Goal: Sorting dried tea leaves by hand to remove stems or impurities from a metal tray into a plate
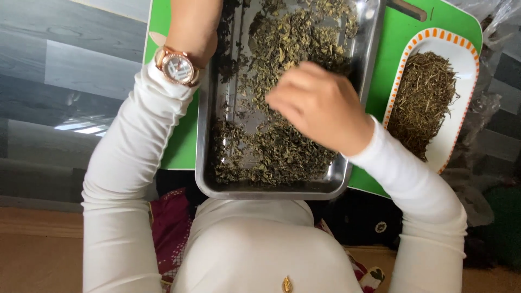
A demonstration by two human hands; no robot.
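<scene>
White long sleeves, white top, rose-gold wristwatch on left wrist, small gold pendant.

The left hand is cut off by the top edge beyond its watch, while the right hand is blurred, its fingertips and the dried leaves beneath them left unresolved.

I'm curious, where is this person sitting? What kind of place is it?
Probably a home, seated low: a small green table holds a metal tray of dried leaves, with grey wood-look flooring beneath.
</scene>
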